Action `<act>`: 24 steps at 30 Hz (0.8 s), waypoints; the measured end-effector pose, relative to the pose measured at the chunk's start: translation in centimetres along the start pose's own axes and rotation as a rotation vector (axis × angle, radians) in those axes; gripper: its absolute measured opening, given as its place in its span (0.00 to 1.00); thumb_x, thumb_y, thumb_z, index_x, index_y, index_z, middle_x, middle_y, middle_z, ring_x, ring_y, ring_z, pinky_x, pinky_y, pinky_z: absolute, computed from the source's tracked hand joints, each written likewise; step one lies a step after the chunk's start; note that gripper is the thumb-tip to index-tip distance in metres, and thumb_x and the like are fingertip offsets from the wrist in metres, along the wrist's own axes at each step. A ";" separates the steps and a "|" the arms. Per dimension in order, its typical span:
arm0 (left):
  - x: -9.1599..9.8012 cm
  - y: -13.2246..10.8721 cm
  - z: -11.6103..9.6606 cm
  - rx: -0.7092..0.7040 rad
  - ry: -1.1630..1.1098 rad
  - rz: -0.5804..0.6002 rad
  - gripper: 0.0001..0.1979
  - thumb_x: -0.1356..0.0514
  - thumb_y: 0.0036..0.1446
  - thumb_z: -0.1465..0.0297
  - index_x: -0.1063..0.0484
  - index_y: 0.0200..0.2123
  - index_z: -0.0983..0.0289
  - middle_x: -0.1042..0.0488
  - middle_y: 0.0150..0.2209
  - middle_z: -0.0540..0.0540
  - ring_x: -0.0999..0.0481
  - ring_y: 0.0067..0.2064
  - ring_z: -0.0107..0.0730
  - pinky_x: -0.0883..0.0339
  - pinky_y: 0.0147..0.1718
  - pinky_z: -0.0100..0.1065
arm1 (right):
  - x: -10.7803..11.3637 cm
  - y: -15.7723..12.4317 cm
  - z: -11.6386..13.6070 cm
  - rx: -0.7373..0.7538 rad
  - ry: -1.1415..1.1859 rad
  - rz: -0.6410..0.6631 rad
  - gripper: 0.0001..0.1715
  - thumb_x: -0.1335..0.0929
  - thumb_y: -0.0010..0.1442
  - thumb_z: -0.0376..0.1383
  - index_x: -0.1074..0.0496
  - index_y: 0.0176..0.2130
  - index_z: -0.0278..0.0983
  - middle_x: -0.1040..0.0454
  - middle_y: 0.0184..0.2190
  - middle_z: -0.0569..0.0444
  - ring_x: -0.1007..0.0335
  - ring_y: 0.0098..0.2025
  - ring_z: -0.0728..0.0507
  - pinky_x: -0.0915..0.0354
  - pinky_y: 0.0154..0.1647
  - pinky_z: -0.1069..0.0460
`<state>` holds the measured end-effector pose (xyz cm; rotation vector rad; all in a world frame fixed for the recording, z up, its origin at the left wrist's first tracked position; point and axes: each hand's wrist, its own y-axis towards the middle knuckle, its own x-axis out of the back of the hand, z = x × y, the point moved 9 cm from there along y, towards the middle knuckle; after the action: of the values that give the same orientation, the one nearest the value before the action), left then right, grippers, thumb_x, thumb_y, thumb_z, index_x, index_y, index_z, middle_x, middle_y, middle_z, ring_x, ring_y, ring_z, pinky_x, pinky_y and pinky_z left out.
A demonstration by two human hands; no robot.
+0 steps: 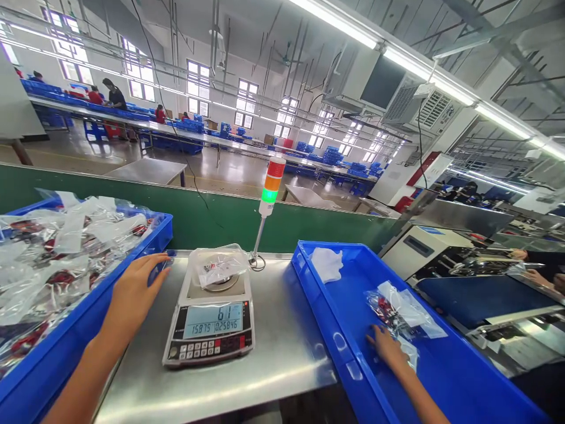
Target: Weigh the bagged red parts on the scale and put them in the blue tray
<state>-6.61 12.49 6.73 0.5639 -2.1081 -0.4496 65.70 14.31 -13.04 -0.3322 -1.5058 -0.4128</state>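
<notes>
- The left hand (132,297) was held with its fingers spread, and nothing was pinched; the fingertips were laid over the rim of the left blue crate (57,368), close to the scale.
- That crate was heaped with clear plastic bags (57,265) of red and black parts.
- The right hand (387,347) was lowered into the right blue crate (320,306), with its fingers curled at the lower edge of a clear plastic bag (388,312). Whether the bag was pinched could not be told.
- That bag was lying on the crate floor just beyond the right hand, its long axis slanting away to the hand's right. The right hand was much nearer to it than the left, which was well apart.
- A small bag (218,265) was placed on the pan of a digital scale (207,338), between the hands but nearer the left; 61 was shown on the display.
- The scale was set on a steel table (282,368), with a signal light (271,185) lit green behind it.
- A co-worker's hand (518,254) was seen at a machine (419,253) to the right.
</notes>
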 end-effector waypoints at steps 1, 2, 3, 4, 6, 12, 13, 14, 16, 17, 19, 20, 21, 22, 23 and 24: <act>-0.6 0.0 -0.8 -0.016 -0.011 0.013 0.21 0.49 0.60 0.54 0.26 0.46 0.59 0.21 0.51 0.60 0.25 0.58 0.53 0.32 0.61 0.53 | -0.4 -0.4 0.3 0.033 0.001 0.021 0.25 0.35 0.58 0.38 0.25 0.54 0.39 0.24 0.57 0.35 0.22 0.53 0.25 0.27 0.46 0.32; -1.2 -0.1 -1.6 -0.033 -0.020 0.027 0.22 0.50 0.61 0.54 0.26 0.46 0.60 0.21 0.52 0.60 0.25 0.58 0.52 0.32 0.61 0.53 | -0.5 -0.7 1.0 0.078 0.005 0.040 0.28 0.36 0.57 0.35 0.26 0.56 0.39 0.25 0.58 0.36 0.22 0.54 0.28 0.27 0.49 0.35; -1.8 -0.1 -2.3 -0.049 -0.025 0.040 0.22 0.51 0.62 0.54 0.25 0.46 0.60 0.21 0.52 0.60 0.26 0.58 0.51 0.32 0.61 0.52 | -0.3 -1.1 1.9 0.131 0.016 0.054 0.32 0.37 0.56 0.32 0.28 0.59 0.37 0.26 0.59 0.37 0.22 0.54 0.31 0.27 0.51 0.39; -2.3 -0.1 -3.0 -0.065 -0.030 0.057 0.22 0.52 0.63 0.54 0.25 0.46 0.60 0.21 0.52 0.60 0.26 0.58 0.50 0.33 0.61 0.51 | 0.0 -1.4 2.9 0.179 0.036 0.064 0.36 0.38 0.54 0.30 0.31 0.62 0.36 0.26 0.59 0.37 0.21 0.53 0.34 0.28 0.52 0.42; -3.5 -0.1 -4.2 -0.097 -0.039 0.100 0.22 0.52 0.64 0.54 0.25 0.47 0.60 0.22 0.53 0.60 0.26 0.58 0.49 0.33 0.61 0.49 | 1.1 -2.1 4.2 0.203 0.103 0.076 0.40 0.39 0.54 0.31 0.37 0.66 0.35 0.23 0.54 0.40 0.20 0.50 0.37 0.28 0.50 0.44; -9.2 1.6 -6.6 -0.184 -0.042 0.291 0.17 0.47 0.66 0.61 0.24 0.49 0.61 0.21 0.53 0.59 0.26 0.57 0.45 0.32 0.59 0.47 | 7.7 -4.7 6.8 0.194 0.400 -0.040 0.29 0.41 0.60 0.44 0.27 0.54 0.35 0.19 0.48 0.42 0.21 0.50 0.34 0.30 0.50 0.43; -10.5 2.1 -6.7 -0.188 -0.035 0.324 0.16 0.46 0.66 0.63 0.24 0.49 0.62 0.21 0.53 0.59 0.25 0.57 0.44 0.32 0.59 0.47 | 9.2 -5.4 7.7 0.232 0.455 -0.073 0.28 0.41 0.61 0.46 0.26 0.53 0.36 0.19 0.48 0.43 0.21 0.49 0.34 0.30 0.51 0.43; -11.7 2.5 -6.6 -0.183 -0.024 0.352 0.14 0.44 0.66 0.65 0.24 0.49 0.63 0.21 0.52 0.60 0.25 0.57 0.43 0.32 0.59 0.48 | 10.7 -6.2 8.7 0.269 0.507 -0.103 0.28 0.40 0.61 0.47 0.26 0.53 0.36 0.18 0.47 0.43 0.21 0.48 0.35 0.30 0.51 0.43; -13.8 3.3 -6.1 -0.155 0.004 0.394 0.12 0.40 0.65 0.66 0.24 0.48 0.66 0.21 0.50 0.60 0.23 0.54 0.42 0.30 0.57 0.50 | 13.5 -7.7 11.4 0.342 0.603 -0.148 0.29 0.38 0.62 0.49 0.25 0.53 0.37 0.19 0.48 0.44 0.21 0.48 0.35 0.30 0.52 0.43; -14.6 3.6 -5.9 -0.136 0.016 0.405 0.12 0.38 0.64 0.65 0.24 0.47 0.66 0.21 0.48 0.59 0.22 0.52 0.41 0.29 0.55 0.50 | 14.9 -8.5 13.2 0.380 0.649 -0.165 0.28 0.37 0.62 0.49 0.25 0.53 0.36 0.19 0.49 0.44 0.22 0.48 0.36 0.29 0.52 0.42; -15.4 3.9 -5.6 -0.102 0.030 0.404 0.12 0.36 0.63 0.63 0.24 0.44 0.66 0.21 0.45 0.57 0.21 0.48 0.38 0.27 0.51 0.48 | 17.4 -9.9 17.4 0.469 0.738 -0.190 0.27 0.36 0.62 0.48 0.24 0.53 0.36 0.19 0.50 0.44 0.22 0.48 0.36 0.29 0.53 0.42; -15.4 4.0 -5.5 -0.090 0.029 0.390 0.13 0.37 0.64 0.61 0.24 0.42 0.66 0.21 0.43 0.57 0.21 0.46 0.37 0.26 0.50 0.47 | 18.6 -10.6 19.8 0.528 0.779 -0.198 0.26 0.36 0.63 0.47 0.25 0.54 0.36 0.20 0.51 0.44 0.23 0.49 0.37 0.29 0.54 0.42; -15.0 4.0 -5.6 -0.083 0.024 0.367 0.13 0.37 0.64 0.61 0.24 0.41 0.66 0.20 0.42 0.56 0.21 0.45 0.37 0.26 0.49 0.46 | 19.7 -11.2 22.5 0.598 0.817 -0.204 0.25 0.36 0.64 0.45 0.25 0.55 0.37 0.20 0.52 0.44 0.23 0.51 0.37 0.29 0.55 0.42; -14.3 4.1 -5.6 -0.078 0.016 0.335 0.12 0.38 0.64 0.61 0.23 0.40 0.65 0.20 0.41 0.56 0.21 0.43 0.37 0.26 0.48 0.45 | 20.7 -11.9 25.4 0.678 0.848 -0.206 0.23 0.36 0.65 0.42 0.25 0.55 0.37 0.21 0.53 0.45 0.24 0.53 0.38 0.30 0.56 0.42; -13.3 4.3 -5.6 -0.074 0.007 0.297 0.11 0.39 0.64 0.61 0.23 0.39 0.63 0.19 0.40 0.56 0.20 0.43 0.37 0.26 0.47 0.44 | 21.6 -12.5 28.4 0.769 0.870 -0.203 0.22 0.36 0.66 0.39 0.26 0.56 0.38 0.21 0.54 0.45 0.25 0.55 0.38 0.30 0.58 0.42; -11.9 4.5 -5.4 -0.069 -0.001 0.253 0.11 0.41 0.64 0.61 0.22 0.39 0.61 0.18 0.40 0.55 0.20 0.42 0.38 0.26 0.46 0.43 | 22.3 -13.2 31.4 0.866 0.881 -0.195 0.21 0.36 0.66 0.36 0.26 0.56 0.39 0.22 0.56 0.46 0.27 0.58 0.39 0.31 0.59 0.42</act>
<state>2.92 22.13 4.02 0.2524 -2.1212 -0.3759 32.14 15.69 10.01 0.6243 -0.7243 -0.0030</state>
